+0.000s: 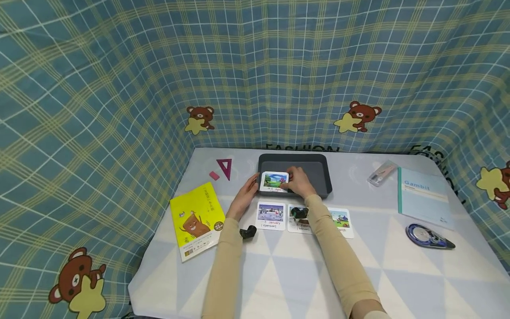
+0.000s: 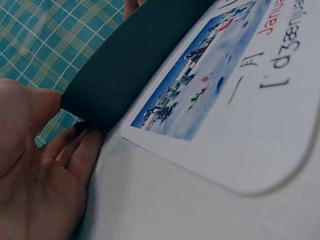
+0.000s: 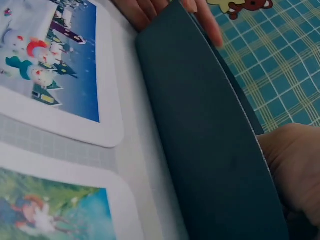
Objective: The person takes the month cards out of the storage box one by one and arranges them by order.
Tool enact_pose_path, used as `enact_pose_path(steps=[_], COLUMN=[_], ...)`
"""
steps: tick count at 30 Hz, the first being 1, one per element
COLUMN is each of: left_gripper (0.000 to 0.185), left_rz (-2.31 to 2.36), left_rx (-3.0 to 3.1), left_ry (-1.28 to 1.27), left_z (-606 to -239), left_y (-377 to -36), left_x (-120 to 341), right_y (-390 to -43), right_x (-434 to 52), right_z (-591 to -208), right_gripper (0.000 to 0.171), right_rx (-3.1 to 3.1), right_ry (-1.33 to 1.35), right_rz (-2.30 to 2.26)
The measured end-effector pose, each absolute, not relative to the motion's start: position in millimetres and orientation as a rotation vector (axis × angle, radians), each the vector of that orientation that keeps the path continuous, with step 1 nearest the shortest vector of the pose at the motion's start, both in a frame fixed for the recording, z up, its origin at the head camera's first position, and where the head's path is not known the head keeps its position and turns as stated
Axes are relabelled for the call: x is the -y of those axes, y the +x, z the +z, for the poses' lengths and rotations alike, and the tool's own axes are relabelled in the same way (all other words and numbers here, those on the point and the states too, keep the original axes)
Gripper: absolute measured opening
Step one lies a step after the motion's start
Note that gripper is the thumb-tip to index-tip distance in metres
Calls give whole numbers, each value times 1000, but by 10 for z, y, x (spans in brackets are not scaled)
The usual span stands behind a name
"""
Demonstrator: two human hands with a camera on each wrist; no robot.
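A dark grey tray [image 1: 314, 166] sits at the middle back of the table. My right hand [image 1: 298, 180] reaches over its front wall and pinches the right edge of a picture card marked April [image 1: 274, 181], held over the tray's front left part. My left hand [image 1: 248, 192] lies with straight fingers [image 2: 80, 150] against the tray's left front corner [image 2: 130, 60]. Three cards lie in a row before the tray: January [image 1: 271, 215], February [image 1: 299, 219], partly hidden by my right wrist, and March [image 1: 341, 223]. In the right wrist view the tray wall [image 3: 210, 140] hides most of my right hand [image 3: 295, 170].
A yellow booklet [image 1: 197, 220], a pink eraser [image 1: 214, 175], a pink triangle ruler [image 1: 225, 167] and a small black clip [image 1: 248, 231] lie to the left. On the right are a teal notebook [image 1: 424, 196], a clear pen pack [image 1: 381, 173] and a correction tape [image 1: 428, 236]. Plaid cloth walls surround the table.
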State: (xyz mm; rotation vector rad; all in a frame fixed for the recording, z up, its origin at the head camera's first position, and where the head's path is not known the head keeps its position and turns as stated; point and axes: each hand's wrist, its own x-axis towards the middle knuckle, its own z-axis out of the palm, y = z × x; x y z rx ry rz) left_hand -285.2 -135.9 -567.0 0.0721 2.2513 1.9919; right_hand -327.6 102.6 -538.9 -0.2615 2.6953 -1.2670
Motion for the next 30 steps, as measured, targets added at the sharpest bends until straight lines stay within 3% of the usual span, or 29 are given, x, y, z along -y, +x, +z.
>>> enact_pose_path(steps=[11, 20, 30], left_gripper=[49, 48, 48], left_rz=[1957, 1959, 1988], left_rx=[-2242, -2217, -2226], left_ry=[56, 63, 97], left_z=[-5728, -5705, -5644], left_y=[-2831, -2829, -2933], left_x=[1393, 1341, 1416], right_y=[-3188, -3028, -2303], right_x=[-978, -1184, -1362], right_z=[-5493, -5343, -5013], right_gripper=[63, 50, 54], right_rx=[-2739, -2695, -2561], right_ry=[-270, -448, -446], right_rz=[-1311, -1696, -1841])
